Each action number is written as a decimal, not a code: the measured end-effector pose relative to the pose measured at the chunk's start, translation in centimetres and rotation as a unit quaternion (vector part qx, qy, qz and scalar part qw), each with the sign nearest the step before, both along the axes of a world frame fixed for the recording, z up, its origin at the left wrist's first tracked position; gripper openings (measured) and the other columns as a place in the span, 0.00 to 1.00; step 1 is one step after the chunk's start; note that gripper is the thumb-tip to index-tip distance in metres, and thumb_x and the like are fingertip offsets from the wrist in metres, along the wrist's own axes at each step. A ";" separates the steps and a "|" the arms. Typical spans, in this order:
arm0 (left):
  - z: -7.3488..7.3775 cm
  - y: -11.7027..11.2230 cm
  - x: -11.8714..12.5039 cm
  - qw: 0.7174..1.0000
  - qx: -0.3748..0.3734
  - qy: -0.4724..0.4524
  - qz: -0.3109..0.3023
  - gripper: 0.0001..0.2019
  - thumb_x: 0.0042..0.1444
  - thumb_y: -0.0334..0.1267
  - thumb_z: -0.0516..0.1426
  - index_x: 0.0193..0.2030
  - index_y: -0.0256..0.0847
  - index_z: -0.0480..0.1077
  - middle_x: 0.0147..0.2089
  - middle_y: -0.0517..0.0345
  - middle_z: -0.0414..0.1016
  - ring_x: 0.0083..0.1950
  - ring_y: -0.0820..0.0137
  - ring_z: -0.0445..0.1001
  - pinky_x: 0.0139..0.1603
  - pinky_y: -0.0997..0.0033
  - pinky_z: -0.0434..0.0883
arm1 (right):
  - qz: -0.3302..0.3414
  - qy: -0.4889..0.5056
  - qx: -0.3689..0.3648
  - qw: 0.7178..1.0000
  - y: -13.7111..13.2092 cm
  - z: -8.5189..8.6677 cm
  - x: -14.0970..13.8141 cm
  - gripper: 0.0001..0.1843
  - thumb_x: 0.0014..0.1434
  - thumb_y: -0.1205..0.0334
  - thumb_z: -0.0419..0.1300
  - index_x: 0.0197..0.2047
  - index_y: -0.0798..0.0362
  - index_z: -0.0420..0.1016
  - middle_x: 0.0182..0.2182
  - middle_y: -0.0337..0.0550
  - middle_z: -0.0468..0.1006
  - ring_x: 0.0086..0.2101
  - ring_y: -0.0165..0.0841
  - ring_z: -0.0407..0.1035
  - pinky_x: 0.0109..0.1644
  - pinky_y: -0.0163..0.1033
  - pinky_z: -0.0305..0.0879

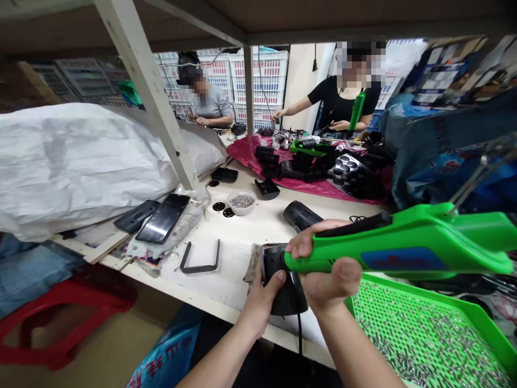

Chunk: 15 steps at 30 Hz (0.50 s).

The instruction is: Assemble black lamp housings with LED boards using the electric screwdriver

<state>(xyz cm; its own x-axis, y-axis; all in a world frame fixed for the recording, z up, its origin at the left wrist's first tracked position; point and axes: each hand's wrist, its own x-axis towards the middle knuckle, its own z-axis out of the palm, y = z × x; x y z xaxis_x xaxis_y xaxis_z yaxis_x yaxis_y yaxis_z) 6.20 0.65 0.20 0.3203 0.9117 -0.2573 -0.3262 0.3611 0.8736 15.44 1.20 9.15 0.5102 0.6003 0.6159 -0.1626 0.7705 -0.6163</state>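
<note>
My right hand (pixel 329 267) is wrapped round the grip of a green electric screwdriver (pixel 407 245), whose nose points left into a black plastic part (pixel 283 283) at the table's front edge. My left hand (pixel 262 296) clasps that black part from the left and below, thumb on top. A black cable hangs down from under the part.
A green tray (pixel 420 328) with several small screws lies at the right. A bowl of screws (pixel 242 202), a phone (pixel 163 217), a black bracket (pixel 201 257) and another black housing (pixel 301 215) lie on the white table. Two other people work at the far end beside a heap of black parts (pixel 323 164).
</note>
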 end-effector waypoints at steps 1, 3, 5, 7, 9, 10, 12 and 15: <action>-0.1 0.0 0.0 1.000 0.005 0.007 0.004 0.38 0.49 0.49 0.64 0.66 0.46 0.56 0.59 0.49 0.71 0.63 0.54 0.65 0.65 0.54 0.57 | -0.013 0.011 0.003 1.000 0.0 0.0 0.0 0.19 0.50 0.43 0.59 0.35 0.51 0.71 0.17 0.31 0.67 0.17 0.27 0.61 0.22 0.37 0.63; -0.1 0.1 0.1 1.000 0.017 0.021 0.001 0.37 0.49 0.48 0.64 0.65 0.45 0.57 0.60 0.49 0.70 0.63 0.55 0.64 0.65 0.55 0.56 | -0.027 0.014 0.015 0.999 -0.2 0.2 0.0 0.20 0.48 0.42 0.59 0.34 0.51 0.71 0.16 0.31 0.66 0.17 0.27 0.60 0.21 0.36 0.62; 0.0 0.1 0.0 1.000 0.017 0.013 -0.020 0.35 0.50 0.46 0.64 0.64 0.44 0.58 0.59 0.49 0.71 0.63 0.55 0.65 0.65 0.56 0.56 | -0.024 0.001 0.023 0.999 -0.5 0.3 0.2 0.21 0.48 0.41 0.60 0.34 0.52 0.71 0.16 0.31 0.67 0.17 0.28 0.61 0.21 0.37 0.63; 0.1 0.0 -0.1 0.999 0.005 -0.021 -0.040 0.35 0.50 0.46 0.64 0.64 0.44 0.58 0.58 0.49 0.72 0.62 0.55 0.66 0.64 0.55 0.58 | -0.018 -0.010 0.029 0.999 -1.0 0.6 0.5 0.23 0.49 0.41 0.59 0.37 0.52 0.72 0.17 0.32 0.68 0.17 0.28 0.62 0.22 0.38 0.64; 0.1 -0.2 -0.3 0.997 -0.002 -0.056 -0.049 0.37 0.49 0.45 0.65 0.64 0.45 0.57 0.58 0.50 0.72 0.62 0.55 0.67 0.64 0.55 0.58 | -0.024 -0.007 0.039 0.999 -1.7 1.0 0.8 0.24 0.50 0.41 0.57 0.38 0.53 0.72 0.17 0.31 0.67 0.17 0.28 0.61 0.22 0.38 0.63; 0.1 -0.3 -0.4 0.997 0.001 -0.067 -0.048 0.38 0.49 0.45 0.65 0.65 0.45 0.57 0.58 0.50 0.72 0.62 0.56 0.67 0.64 0.55 0.58 | -0.032 -0.001 0.041 0.999 -2.0 1.2 0.9 0.24 0.50 0.41 0.56 0.39 0.53 0.71 0.16 0.31 0.67 0.17 0.28 0.61 0.22 0.37 0.63; 0.0 -0.6 -0.6 0.995 0.008 -0.081 -0.050 0.39 0.48 0.44 0.66 0.65 0.45 0.56 0.58 0.50 0.72 0.62 0.56 0.66 0.64 0.55 0.58 | -0.045 0.007 0.035 0.998 -2.9 1.5 1.1 0.24 0.51 0.40 0.55 0.40 0.52 0.71 0.17 0.30 0.66 0.17 0.27 0.60 0.22 0.37 0.62; -0.1 -0.7 -1.0 0.992 -0.003 -0.110 -0.064 0.41 0.48 0.42 0.66 0.67 0.46 0.54 0.56 0.49 0.73 0.59 0.55 0.69 0.60 0.55 0.63 | -0.065 -0.004 0.015 0.998 -4.4 2.0 1.4 0.27 0.52 0.36 0.55 0.43 0.51 0.71 0.18 0.30 0.66 0.17 0.28 0.60 0.22 0.37 0.62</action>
